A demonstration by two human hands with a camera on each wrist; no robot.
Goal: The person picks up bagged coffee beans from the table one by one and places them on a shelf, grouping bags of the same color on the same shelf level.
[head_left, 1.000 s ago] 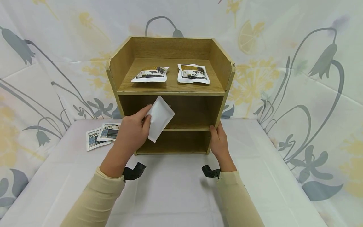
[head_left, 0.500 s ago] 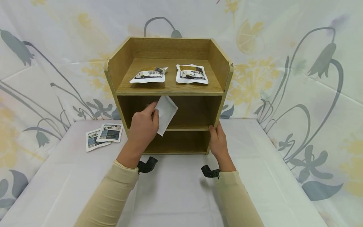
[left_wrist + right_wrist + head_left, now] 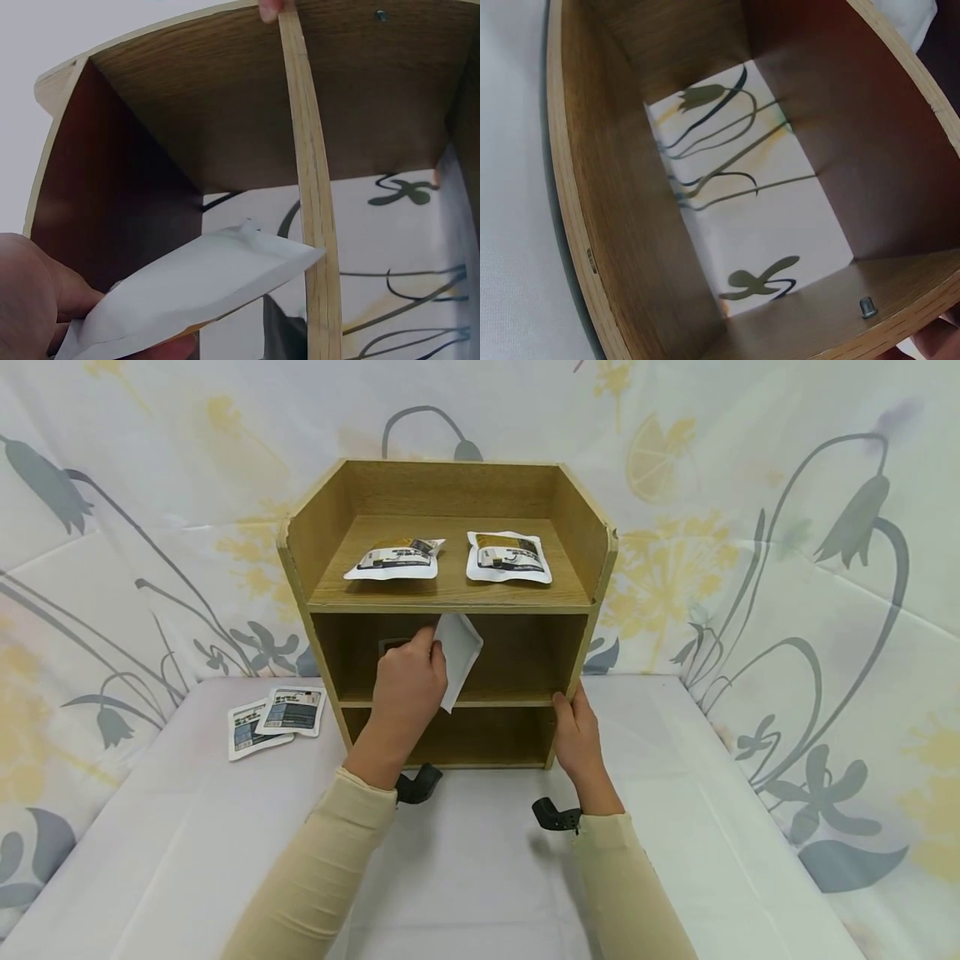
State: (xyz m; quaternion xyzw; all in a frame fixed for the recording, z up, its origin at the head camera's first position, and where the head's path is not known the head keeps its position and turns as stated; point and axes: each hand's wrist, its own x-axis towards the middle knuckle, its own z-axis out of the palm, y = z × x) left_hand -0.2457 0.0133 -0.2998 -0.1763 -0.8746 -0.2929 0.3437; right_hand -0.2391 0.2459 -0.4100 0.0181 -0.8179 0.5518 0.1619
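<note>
My left hand [image 3: 408,683] pinches a flat white sealed pouch [image 3: 461,652] by its edge, plain back showing in the head view. It holds the tilted pouch at the mouth of the middle compartment of a small wooden shelf unit [image 3: 450,608]. In the left wrist view, one corner of the white pouch [image 3: 202,277] overlaps the board [image 3: 319,225] between the two lower compartments. My right hand [image 3: 579,733] grips the unit's right side panel near that board. Its fingers [image 3: 936,339] show behind the wooden edge in the right wrist view.
Two printed pouches, one left [image 3: 395,558] and one right [image 3: 508,557], lie on the top shelf. Two more pouches [image 3: 291,711] overlap on the white-covered table [image 3: 172,827] left of the unit. A metal peg [image 3: 867,307] sticks out inside the unit's side panel.
My left hand has moved right and further toward the unit with the white pouch, uncovering the pouches on the table. My right hand stays on the side panel.
</note>
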